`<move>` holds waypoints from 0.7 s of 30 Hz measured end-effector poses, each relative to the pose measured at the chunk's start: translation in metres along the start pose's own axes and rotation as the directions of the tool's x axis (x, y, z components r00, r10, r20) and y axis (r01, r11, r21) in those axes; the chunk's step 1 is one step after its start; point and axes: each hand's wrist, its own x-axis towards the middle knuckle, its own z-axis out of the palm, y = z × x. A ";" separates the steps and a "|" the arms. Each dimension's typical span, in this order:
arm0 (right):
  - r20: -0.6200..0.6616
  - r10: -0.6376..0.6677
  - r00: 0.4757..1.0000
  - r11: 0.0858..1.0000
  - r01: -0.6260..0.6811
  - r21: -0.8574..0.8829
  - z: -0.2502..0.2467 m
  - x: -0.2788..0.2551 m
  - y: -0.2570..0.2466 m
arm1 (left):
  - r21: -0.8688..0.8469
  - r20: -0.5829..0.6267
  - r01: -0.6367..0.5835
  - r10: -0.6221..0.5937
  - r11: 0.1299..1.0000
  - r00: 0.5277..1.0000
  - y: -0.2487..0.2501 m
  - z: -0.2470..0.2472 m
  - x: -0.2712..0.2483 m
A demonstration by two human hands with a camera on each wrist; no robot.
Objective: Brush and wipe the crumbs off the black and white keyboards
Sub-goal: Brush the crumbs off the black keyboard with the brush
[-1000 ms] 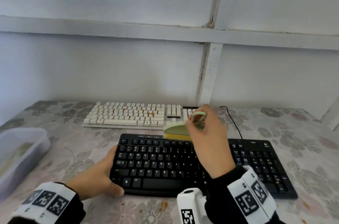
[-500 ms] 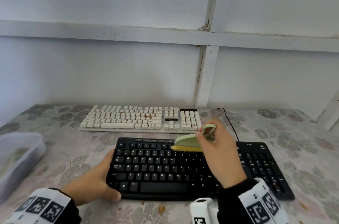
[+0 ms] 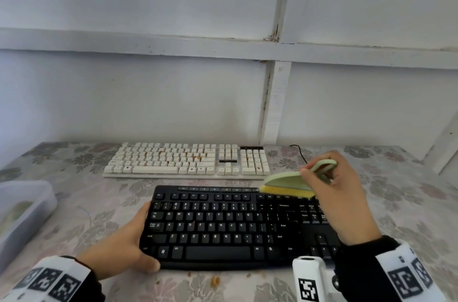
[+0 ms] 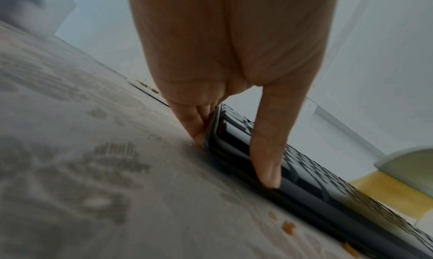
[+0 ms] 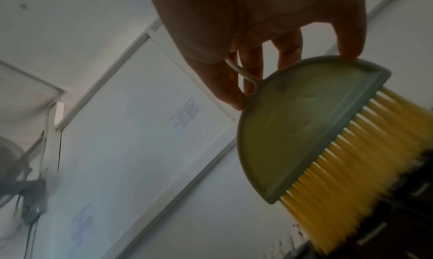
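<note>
A black keyboard (image 3: 223,225) lies on the flowered tablecloth in front of me. My left hand (image 3: 126,247) grips its left front corner, thumb on the front edge, fingers against the left side (image 4: 199,131). My right hand (image 3: 339,197) holds a small green brush (image 3: 287,181) with yellow bristles (image 5: 351,161) by its loop handle. The bristles touch the function-key row, right of centre. Behind it lies a white keyboard (image 3: 186,161) with orange crumbs among its keys.
A translucent plastic tub (image 3: 22,210) stands at the left table edge. Orange crumbs (image 3: 214,281) lie on the cloth (image 3: 86,192) just before the black keyboard's front edge. A black cable (image 3: 298,152) runs behind the white keyboard. A white wall closes the table's far side.
My right hand has swept the brush to the right along the black keyboard's top row. The left hand has kept its hold on the corner.
</note>
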 end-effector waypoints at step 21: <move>-0.053 0.056 0.997 0.993 -0.062 -0.099 -0.031 0.006 0.011 | 0.081 -0.020 0.042 -0.041 0.996 0.999 0.008 0.001 -0.002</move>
